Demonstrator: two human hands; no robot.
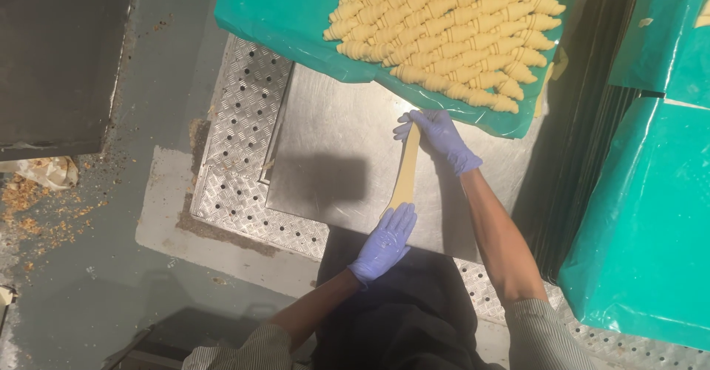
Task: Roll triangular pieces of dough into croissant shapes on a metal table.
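Observation:
A long thin strip of pale dough (407,169) lies on a steel worktop (333,155). My right hand (438,138), in a blue glove, presses the far end of the strip with its fingers spread. My left hand (384,241), also gloved in blue, lies flat on the near end. Just beyond the strip, several rows of rolled raw croissants (451,22) lie packed on a green plastic sheet (281,15).
Perforated checker-plate metal (237,133) frames the worktop. A stack of dark trays (584,141) stands at the right, beside more green sheeting (651,215). The floor (81,215) at the left has crumbs scattered on it.

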